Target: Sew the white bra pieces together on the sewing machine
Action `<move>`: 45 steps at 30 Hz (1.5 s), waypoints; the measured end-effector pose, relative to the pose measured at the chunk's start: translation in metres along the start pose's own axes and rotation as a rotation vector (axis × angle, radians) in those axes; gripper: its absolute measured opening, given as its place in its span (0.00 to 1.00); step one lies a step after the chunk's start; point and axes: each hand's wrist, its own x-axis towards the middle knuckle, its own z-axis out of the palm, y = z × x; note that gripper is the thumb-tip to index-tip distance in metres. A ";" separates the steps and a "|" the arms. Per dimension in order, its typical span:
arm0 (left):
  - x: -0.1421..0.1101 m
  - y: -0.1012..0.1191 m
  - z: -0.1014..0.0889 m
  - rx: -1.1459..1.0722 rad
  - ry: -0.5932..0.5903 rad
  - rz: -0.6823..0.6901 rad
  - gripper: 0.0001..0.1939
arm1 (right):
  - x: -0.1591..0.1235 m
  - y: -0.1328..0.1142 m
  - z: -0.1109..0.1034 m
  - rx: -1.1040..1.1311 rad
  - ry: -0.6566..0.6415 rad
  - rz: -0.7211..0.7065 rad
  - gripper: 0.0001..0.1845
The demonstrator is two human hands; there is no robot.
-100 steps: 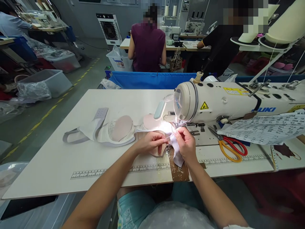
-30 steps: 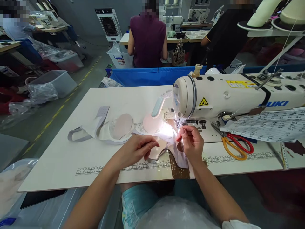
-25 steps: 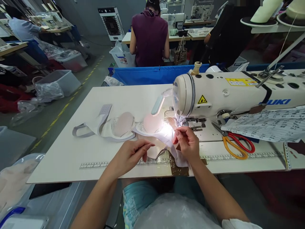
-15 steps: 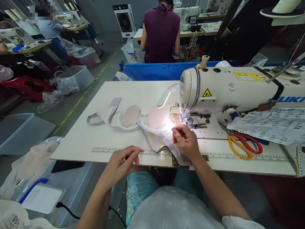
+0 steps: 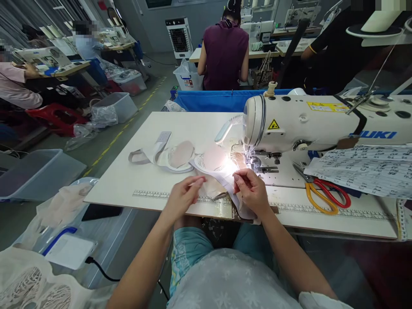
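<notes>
A pale bra (image 5: 184, 155) with pinkish cups lies across the white sewing table, its near end running beneath the needle area of a sewing machine (image 5: 283, 116). My right hand (image 5: 254, 193) is closed, thumb and fingers pinching the bra's edge just in front of the lit needle. Over the printed ruler, my left hand (image 5: 185, 195) has thumb and forefinger together at the bra's lower edge. Whether anything is between those fingertips I cannot make out. Below the near cup, a loose beige flap (image 5: 210, 186) hangs between my hands.
Scissors (image 5: 323, 195) with orange and red handles lie right of my right hand, beside printed paper (image 5: 370, 169). On the left, a plastic bin (image 5: 41, 174) and a clear box lid with a white device (image 5: 69, 251) stand low. A person in purple (image 5: 225, 56) sits beyond.
My left hand has moved right and away from me, up to the bra's lower edge. My right hand stays at the needle. The camera view has shifted slightly.
</notes>
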 end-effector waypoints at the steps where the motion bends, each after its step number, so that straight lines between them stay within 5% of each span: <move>1: 0.008 0.001 0.009 -0.077 -0.113 -0.065 0.22 | 0.000 0.000 0.000 0.001 0.003 -0.006 0.06; 4: 0.030 -0.002 0.036 -0.286 -0.222 -0.195 0.22 | 0.000 -0.001 0.001 0.006 0.011 -0.013 0.06; 9: 0.043 -0.012 0.060 -0.396 -0.326 -0.177 0.22 | 0.001 -0.001 -0.002 0.004 0.034 -0.029 0.05; 16: 0.046 -0.015 0.053 -0.461 -0.381 -0.261 0.20 | 0.006 -0.003 -0.029 0.053 0.314 -0.081 0.05; 26: 0.054 -0.008 0.039 -0.290 -0.503 -0.201 0.26 | 0.000 -0.010 -0.059 0.007 0.474 -0.117 0.06; 37: 0.060 -0.013 0.042 -0.389 -0.563 -0.266 0.23 | -0.005 0.000 -0.087 0.040 0.669 -0.153 0.07; 45: 0.062 -0.017 0.042 -0.380 -0.603 -0.232 0.25 | -0.004 0.001 -0.077 0.118 0.515 -0.092 0.08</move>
